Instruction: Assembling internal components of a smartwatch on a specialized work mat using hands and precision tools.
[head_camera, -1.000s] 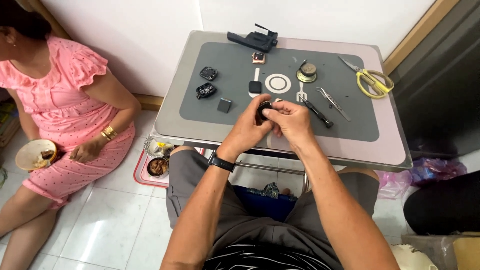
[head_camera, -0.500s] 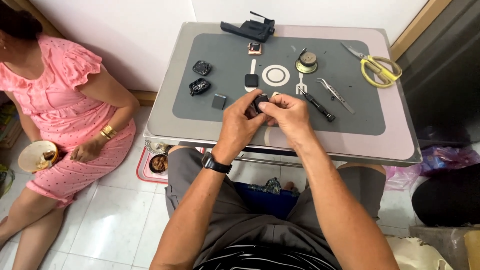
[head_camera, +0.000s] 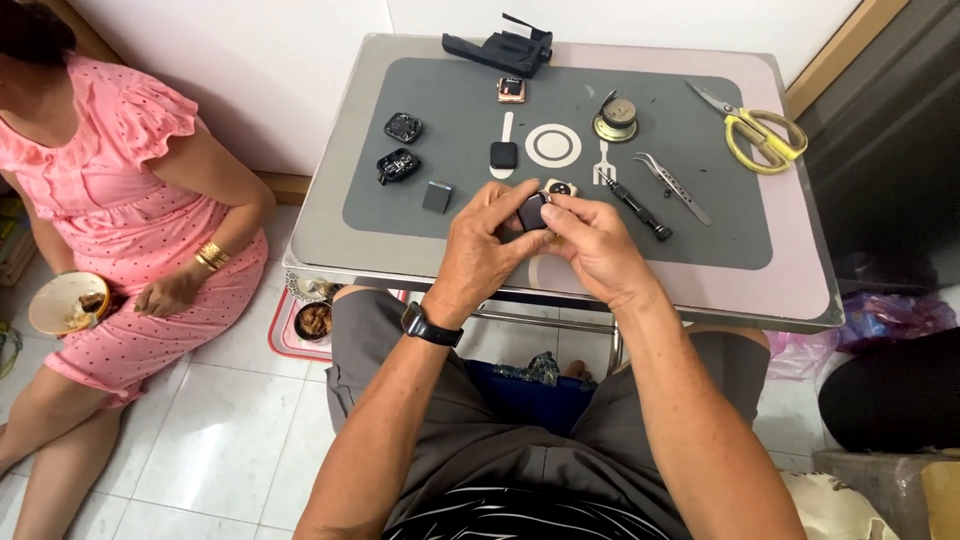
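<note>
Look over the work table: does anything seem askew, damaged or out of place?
Nothing stands out. Both hands hold a small dark square part over the grey mat; scissors, tweezers and other parts lie spread out, nothing spilled.

L hand (head_camera: 490, 245) & R hand (head_camera: 595, 245) pinch a small dark square watch case (head_camera: 531, 211) together over the near edge of the grey mat (head_camera: 720, 235), w/ screwdriver (head_camera: 640, 210) & tweezers (head_camera: 678, 187) just right of it, yellow scissors (head_camera: 762, 133) at far right.
</note>
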